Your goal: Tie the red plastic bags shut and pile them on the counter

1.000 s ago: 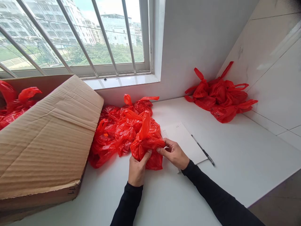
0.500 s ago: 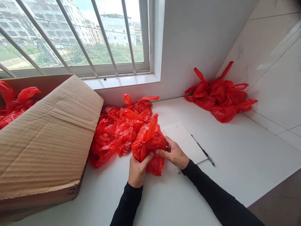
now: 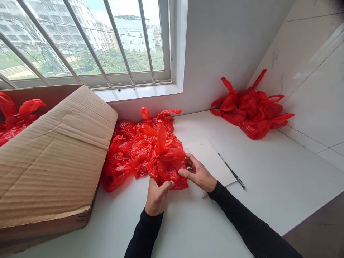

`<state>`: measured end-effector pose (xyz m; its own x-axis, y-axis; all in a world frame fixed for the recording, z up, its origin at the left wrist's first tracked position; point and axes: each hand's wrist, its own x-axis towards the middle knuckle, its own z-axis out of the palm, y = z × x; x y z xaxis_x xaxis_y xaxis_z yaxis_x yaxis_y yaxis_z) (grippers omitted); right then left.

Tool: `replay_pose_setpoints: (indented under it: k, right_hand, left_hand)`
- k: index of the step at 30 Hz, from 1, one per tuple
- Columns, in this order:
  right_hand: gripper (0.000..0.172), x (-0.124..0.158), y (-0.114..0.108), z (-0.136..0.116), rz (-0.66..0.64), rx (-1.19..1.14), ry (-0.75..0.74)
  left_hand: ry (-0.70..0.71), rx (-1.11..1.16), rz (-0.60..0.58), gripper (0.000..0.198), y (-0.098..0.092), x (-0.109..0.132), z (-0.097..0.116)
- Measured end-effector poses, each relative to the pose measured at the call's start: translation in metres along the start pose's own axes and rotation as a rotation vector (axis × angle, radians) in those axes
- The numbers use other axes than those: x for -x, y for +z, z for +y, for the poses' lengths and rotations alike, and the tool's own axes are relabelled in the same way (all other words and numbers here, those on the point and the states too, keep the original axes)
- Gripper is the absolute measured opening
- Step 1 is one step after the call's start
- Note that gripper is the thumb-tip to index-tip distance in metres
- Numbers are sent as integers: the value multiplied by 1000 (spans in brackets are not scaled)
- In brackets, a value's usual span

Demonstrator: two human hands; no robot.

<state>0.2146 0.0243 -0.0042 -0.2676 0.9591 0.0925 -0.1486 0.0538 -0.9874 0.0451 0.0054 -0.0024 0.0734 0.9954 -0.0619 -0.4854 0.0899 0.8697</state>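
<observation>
A knotted red plastic bag point(image 3: 169, 163) is held between my two hands at the middle of the white table point(image 3: 182, 229). My left hand point(image 3: 157, 195) grips its lower left side, thumb in front and the other fingers mostly hidden behind. On the bag's right side my right hand point(image 3: 199, 173) is curled, with thumb and fingertips on the plastic. More red bags point(image 3: 120, 157) lie bunched just behind and to the left of the held one. What the bags contain cannot be made out.
An open cardboard box point(image 3: 56, 150) with red bags inside stands at the left. White paper point(image 3: 215, 165) and a black pen point(image 3: 236, 175) lie right of my right hand. Another red pile point(image 3: 252, 107) sits in the back right corner. A barred window point(image 3: 107, 43) is behind.
The held bag has tilted, its knot and handles shifting left and its bottom edge rising. My left thumb has slid slightly down and left; my right hand has barely moved.
</observation>
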Motion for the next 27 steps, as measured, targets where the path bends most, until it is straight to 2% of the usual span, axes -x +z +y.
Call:
replay_pose_setpoints:
  k: [2, 4, 7, 14, 18, 23, 27]
  right_hand:
    - [69, 1, 1, 0, -46, 8, 11]
    - [72, 2, 2, 1, -65, 12, 12]
    - [68, 2, 4, 4, -48, -2, 4]
    - [50, -1, 2, 10, 56, -1, -2]
    - [46, -2, 2, 9, 64, 4, 8]
    - [50, -1, 3, 3, 22, 3, 20]
    - [45, -1, 2, 3, 42, 5, 13]
  left_hand:
    - [-10, 28, -6, 69, 2, 0, 3]
    - [-11, 26, 10, 74, 2, 0, 4]
    - [-6, -12, 19, 70, -1, -2, 2]
    - [55, -171, -45, 55, -13, -6, -12]
    - [72, -158, -15, 55, -11, -8, -13]
    - [123, -238, 10, 49, -10, -10, -7]
    - [87, -287, 55, 50, -11, -12, -7]
